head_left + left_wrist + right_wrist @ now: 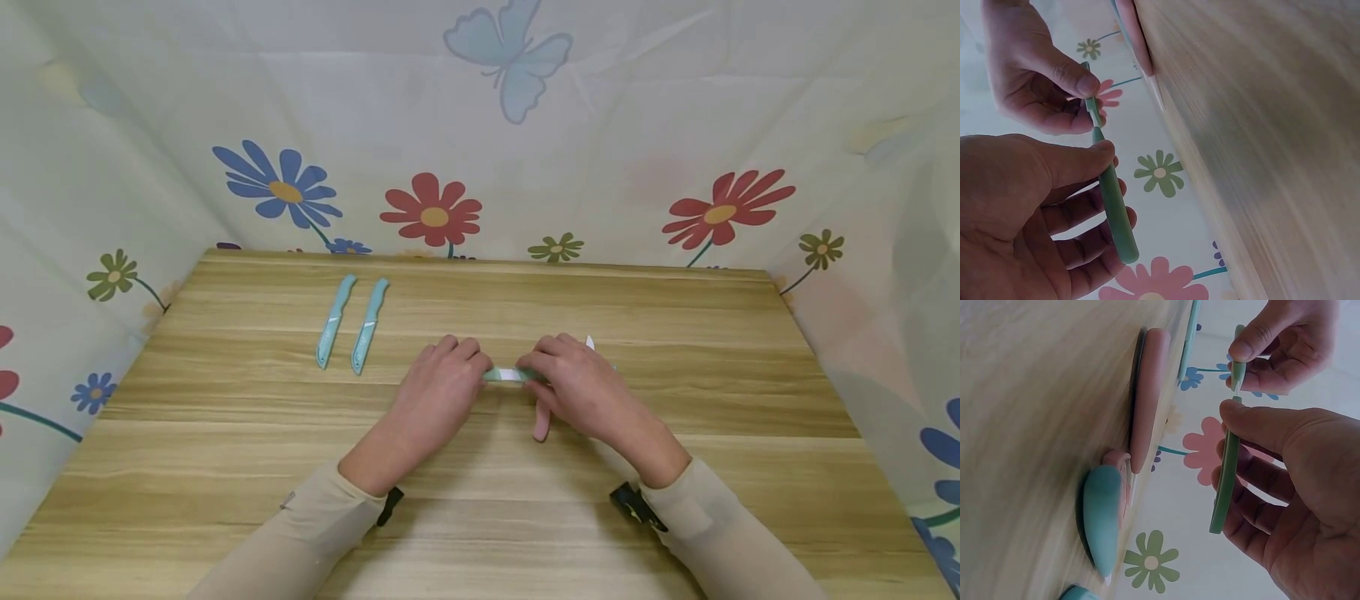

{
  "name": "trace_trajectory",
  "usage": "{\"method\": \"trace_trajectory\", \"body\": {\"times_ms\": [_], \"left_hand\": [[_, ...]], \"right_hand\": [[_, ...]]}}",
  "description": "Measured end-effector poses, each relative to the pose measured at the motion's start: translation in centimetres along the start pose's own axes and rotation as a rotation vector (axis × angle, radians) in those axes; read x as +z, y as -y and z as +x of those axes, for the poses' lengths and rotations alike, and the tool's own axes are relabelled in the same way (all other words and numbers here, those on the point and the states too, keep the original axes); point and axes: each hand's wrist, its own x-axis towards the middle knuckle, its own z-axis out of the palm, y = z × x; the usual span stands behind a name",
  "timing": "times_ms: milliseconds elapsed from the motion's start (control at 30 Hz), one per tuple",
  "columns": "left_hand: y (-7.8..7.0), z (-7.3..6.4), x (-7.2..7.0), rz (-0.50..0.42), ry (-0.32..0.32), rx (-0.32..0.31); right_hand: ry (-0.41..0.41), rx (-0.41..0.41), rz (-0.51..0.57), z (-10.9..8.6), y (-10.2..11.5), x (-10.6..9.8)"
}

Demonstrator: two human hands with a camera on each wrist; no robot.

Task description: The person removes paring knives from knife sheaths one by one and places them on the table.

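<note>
My left hand point(442, 383) pinches the green handle of a small knife point(1116, 209) between thumb and fingers. My right hand point(585, 387) grips a green blade sheath point(1227, 478), held in line with that knife above the table. Between the hands a short stretch of white blade point(510, 375) shows; the rest of it is hidden. A pink-handled knife point(1150, 394) lies on the table below my right hand, which partly covers it in the head view. Beside it, in the right wrist view, are a teal piece point(1102, 512) and a pink piece, only partly seen.
Two teal knives in sheaths, one at the left point(335, 321) and one beside it point(370, 325), lie side by side left of my hands. The wooden table point(480, 517) meets a flower-printed cloth point(615, 167) at its back and sides.
</note>
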Motion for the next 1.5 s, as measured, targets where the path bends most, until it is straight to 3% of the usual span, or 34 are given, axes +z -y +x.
{"method": "trace_trajectory", "body": {"times_ms": [1500], "left_hand": [[0.29,0.12,-0.43,-0.005,0.011,-0.036]], "right_hand": [[0.005,0.001,0.001,0.09,-0.50,-0.52]]}}
